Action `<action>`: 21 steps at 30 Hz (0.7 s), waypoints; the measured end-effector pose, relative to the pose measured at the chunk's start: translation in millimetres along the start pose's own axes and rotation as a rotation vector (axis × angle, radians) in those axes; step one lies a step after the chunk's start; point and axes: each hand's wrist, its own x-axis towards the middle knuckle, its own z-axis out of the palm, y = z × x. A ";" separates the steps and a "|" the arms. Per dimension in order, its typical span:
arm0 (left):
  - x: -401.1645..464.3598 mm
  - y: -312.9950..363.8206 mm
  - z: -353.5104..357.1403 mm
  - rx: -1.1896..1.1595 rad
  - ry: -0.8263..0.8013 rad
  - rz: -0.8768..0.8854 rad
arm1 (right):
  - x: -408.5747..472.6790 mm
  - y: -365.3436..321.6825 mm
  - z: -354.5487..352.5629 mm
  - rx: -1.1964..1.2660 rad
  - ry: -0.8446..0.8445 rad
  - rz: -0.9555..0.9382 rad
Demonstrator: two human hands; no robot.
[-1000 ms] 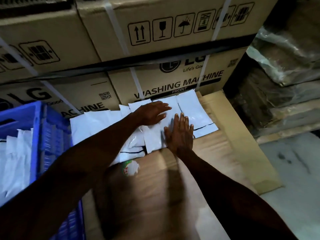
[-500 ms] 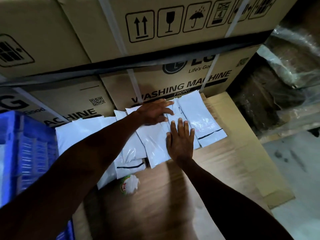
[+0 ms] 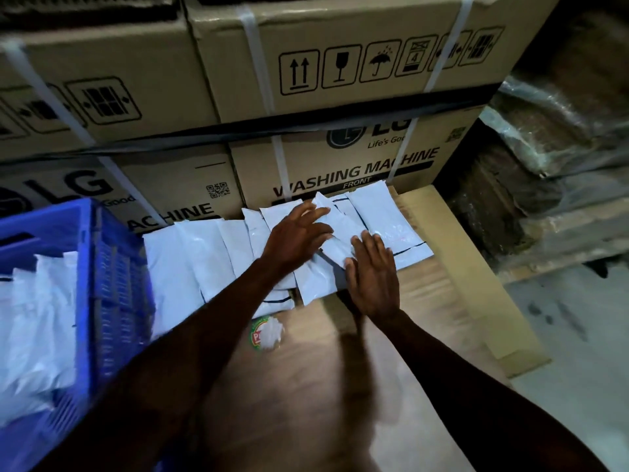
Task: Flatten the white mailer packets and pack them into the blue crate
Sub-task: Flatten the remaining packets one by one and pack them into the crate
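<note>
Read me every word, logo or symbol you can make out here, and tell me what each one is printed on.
"LG", "Life's Goo…", "WASHING MACHINE", "FRONT": lower right carton, partly cut off.
"LG", "…Good", "…ACHINE", QR code unreadable: lower left carton.
Handling signs (up arrows, glass, umbrella, stack limit "4"): upper carton.
Round sticker on the cardboard: only "P" shows, rest torn.
White mailer packets, blue crate: no readable text.

Head view, looking down, close over hands [image 3: 340,260].
</note>
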 end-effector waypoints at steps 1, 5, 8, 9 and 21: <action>-14.4 11.2 -3.7 -0.027 0.054 -0.024 | -6.8 -1.8 -11.0 0.007 0.011 -0.025; -80.9 68.2 -10.1 -0.089 0.193 -0.152 | -42.2 -8.9 -45.1 -0.064 -0.035 -0.178; -145.5 111.3 -7.7 -0.117 0.228 -0.289 | -82.8 -13.3 -53.7 -0.003 -0.114 -0.261; -168.5 123.6 -5.1 -0.110 0.234 -0.341 | -98.0 -13.3 -51.8 0.030 -0.128 -0.287; -335.5 213.2 63.3 -0.096 0.037 -0.830 | -210.0 3.0 -18.9 -0.012 -0.546 -0.567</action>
